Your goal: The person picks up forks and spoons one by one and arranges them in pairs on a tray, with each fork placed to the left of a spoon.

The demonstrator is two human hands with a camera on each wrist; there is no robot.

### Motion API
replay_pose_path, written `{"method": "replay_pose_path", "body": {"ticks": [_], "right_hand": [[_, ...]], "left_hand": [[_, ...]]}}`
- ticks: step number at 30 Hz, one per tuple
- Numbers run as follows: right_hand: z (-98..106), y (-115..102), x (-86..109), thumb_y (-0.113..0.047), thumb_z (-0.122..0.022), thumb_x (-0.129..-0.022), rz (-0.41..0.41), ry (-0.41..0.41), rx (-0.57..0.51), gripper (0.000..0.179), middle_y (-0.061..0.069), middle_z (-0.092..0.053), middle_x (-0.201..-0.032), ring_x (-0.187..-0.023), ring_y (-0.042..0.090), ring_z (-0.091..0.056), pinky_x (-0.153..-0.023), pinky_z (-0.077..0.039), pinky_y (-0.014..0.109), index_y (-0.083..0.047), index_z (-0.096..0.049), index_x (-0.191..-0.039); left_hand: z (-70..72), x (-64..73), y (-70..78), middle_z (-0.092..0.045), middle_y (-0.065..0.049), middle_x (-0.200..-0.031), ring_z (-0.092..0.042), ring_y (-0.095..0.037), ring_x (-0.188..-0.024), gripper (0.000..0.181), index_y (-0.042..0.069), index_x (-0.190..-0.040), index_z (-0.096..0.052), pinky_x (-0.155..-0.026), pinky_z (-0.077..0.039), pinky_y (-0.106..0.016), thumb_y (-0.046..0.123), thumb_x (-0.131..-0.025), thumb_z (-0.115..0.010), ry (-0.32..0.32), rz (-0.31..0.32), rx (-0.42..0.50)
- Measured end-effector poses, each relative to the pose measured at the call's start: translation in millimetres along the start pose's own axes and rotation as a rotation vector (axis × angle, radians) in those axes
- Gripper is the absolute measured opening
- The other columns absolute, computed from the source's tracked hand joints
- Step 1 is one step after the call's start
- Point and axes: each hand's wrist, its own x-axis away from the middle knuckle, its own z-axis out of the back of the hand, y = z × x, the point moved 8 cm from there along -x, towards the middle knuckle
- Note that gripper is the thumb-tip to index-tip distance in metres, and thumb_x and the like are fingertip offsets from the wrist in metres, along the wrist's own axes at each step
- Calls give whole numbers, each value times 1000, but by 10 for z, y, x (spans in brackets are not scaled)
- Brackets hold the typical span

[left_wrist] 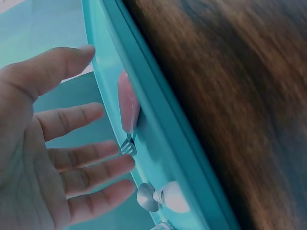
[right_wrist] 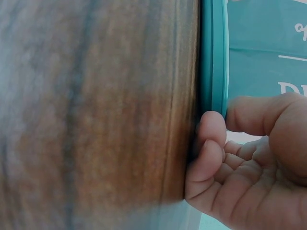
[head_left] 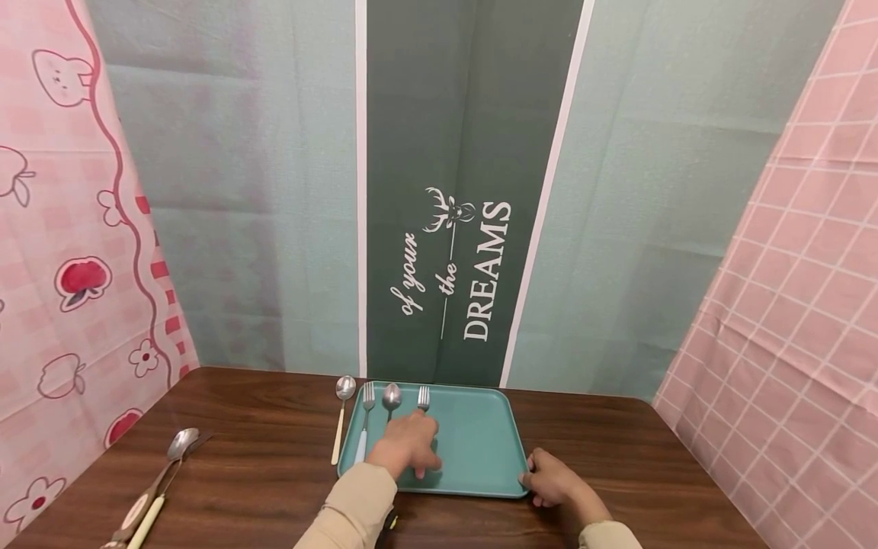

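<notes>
A teal tray (head_left: 480, 438) lies on the wooden table, with cutlery on its left half. My right hand (head_left: 551, 479) pinches the tray's near right corner, thumb on the rim and fingers curled beneath, as the right wrist view shows. Over the tray hovers my left hand (head_left: 410, 444), its fingers spread and the palm holding nothing. On the tray lie a fork with a pale blue handle (head_left: 361, 444), a spoon (head_left: 392, 396) and another fork (head_left: 424, 397), partly hidden by this hand. The left wrist view shows a pink fork handle (left_wrist: 128, 103) and a white-handled spoon (left_wrist: 148, 197).
Just left of the tray lies a cream-handled spoon (head_left: 341, 415). Farther left on the table (head_left: 261, 457), a brown-handled spoon (head_left: 158, 480) and a utensil with a yellow-green handle (head_left: 147, 522) lie crossed. Fabric hangings (head_left: 288, 229) enclose the back and both sides.
</notes>
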Motion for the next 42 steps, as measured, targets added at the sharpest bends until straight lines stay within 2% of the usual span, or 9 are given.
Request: {"method": "replay_pose_path", "body": {"ticks": [6,10,14,18,22,26,31,38,42], "right_hand": [[0,4,-4,2,-56,-87,-3,6,5,17,11,-47,-66,-47,14,-47,-46,-39,24,-2,-40,-83],[0,8,-9,1,-56,-88,-7,7,10,16,11,-47,-65,-48,15,-47,-46,-40,25,-2,-40,-83],[6,17,-5,1,-56,-88,-14,9,15,16,11,-48,-65,-48,15,-47,-46,-40,25,-2,-40,-83],[9,27,-1,1,-56,-88,-20,13,17,16,11,-48,-65,-48,15,-47,-46,-40,25,-2,-41,-84],[8,30,-5,1,-56,-88,-24,8,16,15,11,-48,-66,-49,15,-47,-47,-40,25,-2,-41,-84],[4,20,-13,1,-55,-88,-5,-2,13,15,11,-47,-64,-47,15,-46,-46,-39,25,-1,-41,-83],[-6,-16,-22,2,-55,-87,23,-10,12,15,11,-47,-63,-47,14,-46,-46,-41,26,-1,-40,-83],[-5,-16,-29,1,-55,-88,5,-2,27,15,11,-48,-63,-47,14,-47,-46,-42,26,-1,-41,-83],[-6,-1,-21,1,-55,-88,-7,1,29,15,11,-48,-64,-47,15,-47,-46,-41,25,-1,-41,-83]], "left_hand": [[16,-4,-7,-53,-4,-86,-50,-11,-76,36,7,-94,-67,-64,-46,-26,29,-67,-77,9,-29,25],[16,4,-44,-55,-6,-93,-51,-12,-79,40,7,-100,-67,-65,-46,-29,29,-68,-77,16,-16,41],[22,12,-66,-56,-6,-96,-52,-13,-83,34,8,-94,-67,-64,-47,-31,28,-68,-77,31,-14,33],[42,28,-84,-55,-2,-88,-52,-13,-83,17,14,-70,-62,-61,-46,-31,25,-65,-75,68,-40,-1],[64,70,-141,-50,2,-79,-49,-12,-74,19,18,-59,-56,-58,-43,-30,22,-62,-74,87,-61,-4],[113,110,-227,-50,0,-78,-45,-12,-67,20,13,-71,-61,-55,-42,-31,23,-64,-76,99,-67,2],[197,157,-351,-56,-6,-85,-48,-15,-67,28,6,-88,-66,-57,-45,-33,21,-66,-75,137,-66,-32],[260,217,-496,-60,-11,-94,-54,-18,-74,32,3,-94,-67,-63,-49,-37,18,-68,-74,154,-59,-46],[284,243,-592,-58,-10,-89,-54,-20,-76,29,2,-92,-67,-65,-49,-39,16,-68,-73,159,-45,-47]]}}
